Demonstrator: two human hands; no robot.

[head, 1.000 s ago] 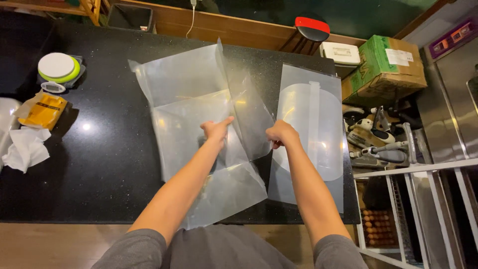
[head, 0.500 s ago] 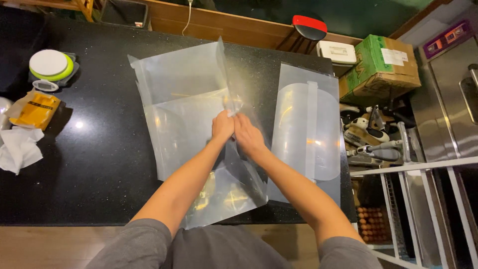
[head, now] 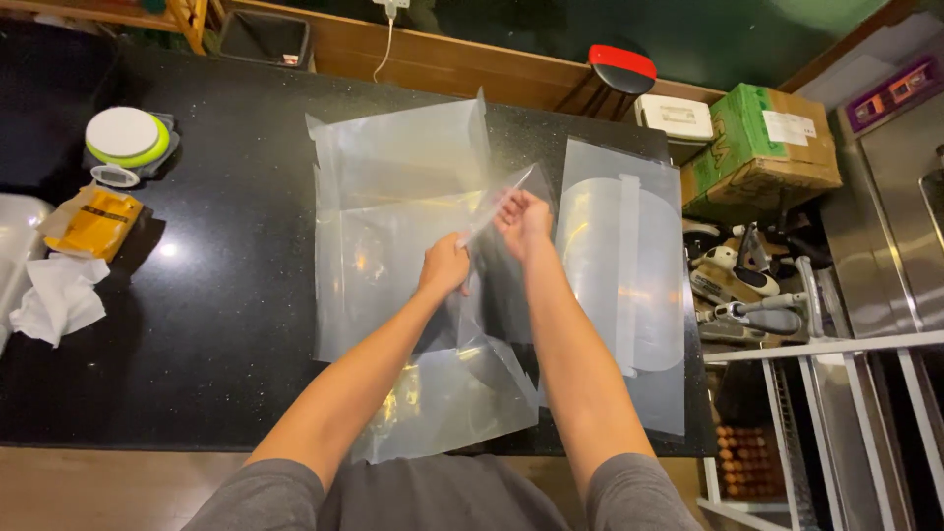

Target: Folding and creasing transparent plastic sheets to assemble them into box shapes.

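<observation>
A clear plastic sheet (head: 497,211) is pinched between both hands, left (head: 444,265) and right (head: 524,221), and lifted off the black tabletop (head: 216,315). A bigger clear sheet (head: 393,246) lies flat beneath; another (head: 624,285) is spread to the right, untouched.

Head camera, looking steeply down, seemingly close.

Your left grip (head: 444,265) and right grip (head: 524,218) pinch a clear plastic sheet (head: 497,206) lifted above the black desk (head: 216,305).

Both hands (head: 487,246) blur; the white bag (head: 15,246) is edge-cropped.
</observation>
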